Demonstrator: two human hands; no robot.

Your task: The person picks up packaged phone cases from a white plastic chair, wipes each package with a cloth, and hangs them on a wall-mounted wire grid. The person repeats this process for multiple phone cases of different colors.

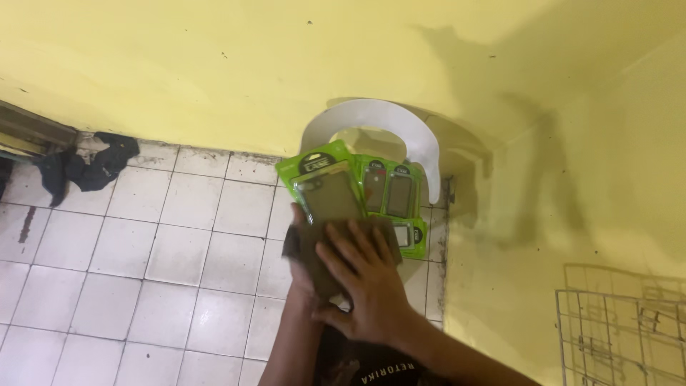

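Phone-case packs (325,187), light, stiff, slick plastic; we grip edges. Left hand (299,246) fingers curl under the stack, right hand (366,275) presses an olive cloth (314,239) flat, fingers spread.

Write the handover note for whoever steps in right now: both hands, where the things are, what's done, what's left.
Left hand: under the green phone-case package, holding it up.
Right hand: flat on a dark cloth pressed against the package's lower half.
More green packages lie behind, by a white curved seat in the yellow wall corner.
Done: top package in hand, cloth on it.
Left: packages behind look untouched.
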